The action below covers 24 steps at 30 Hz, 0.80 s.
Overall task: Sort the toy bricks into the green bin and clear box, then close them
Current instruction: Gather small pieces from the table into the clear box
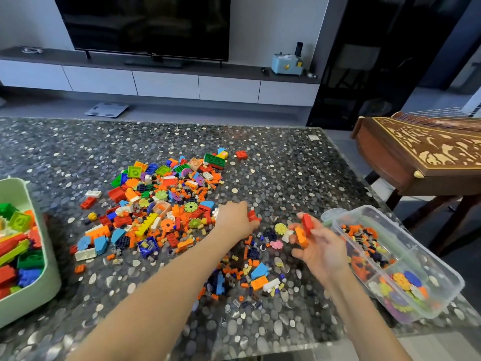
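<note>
A big pile of mixed toy bricks [161,204] covers the middle of the pebble-patterned table [286,162]. My left hand [235,217] reaches into the pile's right edge and pinches a small red brick [253,216]. My right hand [318,247] hovers palm up beside the clear box [442,277] and holds a red brick [307,222] and an orange brick [301,237]. The green bin [49,269] at the left edge holds large bricks. The clear box on the right holds small bricks and flower-shaped pieces in separate compartments. No lids are in view.
A smaller scatter of bricks [250,274] lies near the table's front. A single red brick [241,154] sits apart at the back. A carved wooden instrument [421,149] stands past the table's right edge. A TV cabinet [161,84] runs behind.
</note>
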Tool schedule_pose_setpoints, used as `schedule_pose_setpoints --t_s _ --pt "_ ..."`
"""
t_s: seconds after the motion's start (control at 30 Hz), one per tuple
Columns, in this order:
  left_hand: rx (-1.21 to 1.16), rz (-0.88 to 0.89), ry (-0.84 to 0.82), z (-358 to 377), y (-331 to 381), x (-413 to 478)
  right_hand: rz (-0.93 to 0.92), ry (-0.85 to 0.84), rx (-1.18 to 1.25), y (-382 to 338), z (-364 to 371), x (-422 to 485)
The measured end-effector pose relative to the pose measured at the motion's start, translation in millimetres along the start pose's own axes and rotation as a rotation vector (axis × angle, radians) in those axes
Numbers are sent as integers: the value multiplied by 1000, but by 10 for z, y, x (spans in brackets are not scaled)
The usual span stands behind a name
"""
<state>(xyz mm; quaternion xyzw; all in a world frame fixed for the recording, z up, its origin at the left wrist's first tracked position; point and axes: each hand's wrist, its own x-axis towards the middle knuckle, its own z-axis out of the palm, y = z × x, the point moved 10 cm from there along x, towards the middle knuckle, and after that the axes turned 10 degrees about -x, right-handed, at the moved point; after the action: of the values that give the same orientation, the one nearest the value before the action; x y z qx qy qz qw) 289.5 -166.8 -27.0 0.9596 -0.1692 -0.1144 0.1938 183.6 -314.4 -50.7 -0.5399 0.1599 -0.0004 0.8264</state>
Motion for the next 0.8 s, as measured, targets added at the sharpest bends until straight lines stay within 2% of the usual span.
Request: schedule_pose_setpoints --t_s 0.07,0.13,0.23,0.3,0.37,0.4,0.5,0.57,0.63,0.73,0.8 --pt "132 5 -29 84 52 70 1 -13 -14 4 -33 -2" --pt "163 21 -21 121 112 105 36 16 -119 34 -51 3" --pt "99 16 14 121 111 103 60 249 -539 40 -255 55" --pt "-76 -9 57 67 33 62 -43 380 -947 -107 -304 94" --pt "-357 -84 65 -3 -133 -32 -31 378 -1407 -112 -228 149" --pt "-515 -139 51 -24 -233 -81 -10 347 -1563 -96 -163 163" --pt "-835 -266 23 -127 -528 -276 -37 372 -1730 -162 13 114" --pt "-998 -316 -10 -214 -710 -435 -124 412 -1645 -237 171 18" --pt "-1198 -363 -59 -296 -879 -620 -114 339 -1291 -170 353 -16" --pt "-1289 -359 -67 -531 -1120 -895 202 94 -655 242 869 -99" --pt "-1310 -353 5 -777 -1389 -1123 365 -47 -447 486 1398 -184"
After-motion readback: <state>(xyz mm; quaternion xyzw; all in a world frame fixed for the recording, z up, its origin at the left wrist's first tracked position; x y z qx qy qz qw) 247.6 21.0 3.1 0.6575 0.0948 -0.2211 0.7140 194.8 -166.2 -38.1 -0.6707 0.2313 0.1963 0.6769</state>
